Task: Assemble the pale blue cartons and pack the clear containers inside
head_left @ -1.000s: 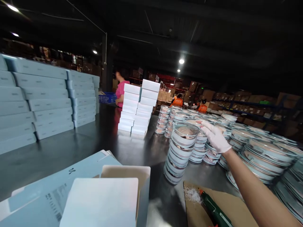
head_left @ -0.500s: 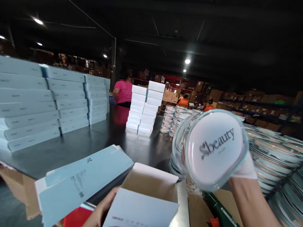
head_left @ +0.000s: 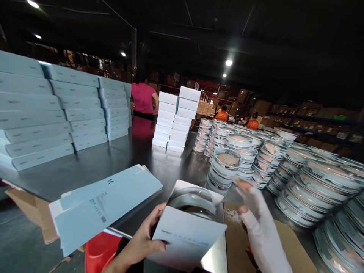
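The left hand (head_left: 145,239) grips a box (head_left: 190,237) containing a glass bowl (head_left: 209,195), the gloved right hand (head_left: 257,223) spread just beside it.

Place: warehouse packing area | pale boxes (head_left: 85,102) and glass containers (head_left: 308,201) stood stacked on a dark worktable (head_left: 122,155) | laden shelving (head_left: 315,131) ran behind | lamps (head_left: 229,62) hung overhead | people in orange tops (head_left: 222,115) were beyond

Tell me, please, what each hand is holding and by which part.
The left hand grips the open box by its near left corner; the gloved right hand holds nothing.
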{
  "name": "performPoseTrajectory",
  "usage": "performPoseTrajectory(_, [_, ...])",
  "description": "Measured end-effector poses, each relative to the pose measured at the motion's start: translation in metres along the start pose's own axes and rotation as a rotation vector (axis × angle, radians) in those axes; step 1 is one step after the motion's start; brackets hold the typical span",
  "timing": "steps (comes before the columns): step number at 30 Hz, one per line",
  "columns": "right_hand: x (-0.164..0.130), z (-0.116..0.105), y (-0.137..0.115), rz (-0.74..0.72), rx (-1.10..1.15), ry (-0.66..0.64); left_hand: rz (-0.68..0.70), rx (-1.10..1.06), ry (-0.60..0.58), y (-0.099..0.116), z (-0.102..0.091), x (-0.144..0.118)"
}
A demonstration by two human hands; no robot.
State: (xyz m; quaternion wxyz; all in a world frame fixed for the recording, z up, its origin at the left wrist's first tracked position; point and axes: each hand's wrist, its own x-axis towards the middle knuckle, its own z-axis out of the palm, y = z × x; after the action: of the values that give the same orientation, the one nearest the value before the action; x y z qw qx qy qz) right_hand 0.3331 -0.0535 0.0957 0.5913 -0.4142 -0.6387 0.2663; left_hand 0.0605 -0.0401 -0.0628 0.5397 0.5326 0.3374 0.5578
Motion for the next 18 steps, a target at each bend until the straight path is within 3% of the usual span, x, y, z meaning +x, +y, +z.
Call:
performPoseTrajectory(2, [-0.023,0.005,0.032,0.014,0.109,0.116,-0.012,-0.022,0.014,-0.008,0.002,-0.007])
performPoseTrajectory(6, [-0.062,0.036,0.086,0.067,0.231,-0.046,0.152,0.017,0.215,-0.009,0.006,-0.021])
performPoseTrajectory(8, [-0.076,0.058,0.097,0.067,0.243,-0.046,0.287,0.089,0.228,-0.003,0.011,-0.024])
performPoseTrajectory(11, [-0.088,0.085,0.094,0.12,0.139,0.071,0.327,0.255,0.216,0.008,0.021,-0.022])
performPoseTrajectory(14, [-0.089,0.099,0.081,0.217,0.048,0.196,0.299,0.284,0.406,0.012,0.032,-0.018])
performPoseTrajectory(16, [-0.087,0.093,0.074,0.266,0.095,0.186,0.305,0.294,0.501,0.013,0.033,-0.018])
performPoseTrajectory(18, [-0.087,0.068,0.072,0.266,0.091,0.118,0.231,0.378,0.428,0.016,0.026,-0.019])
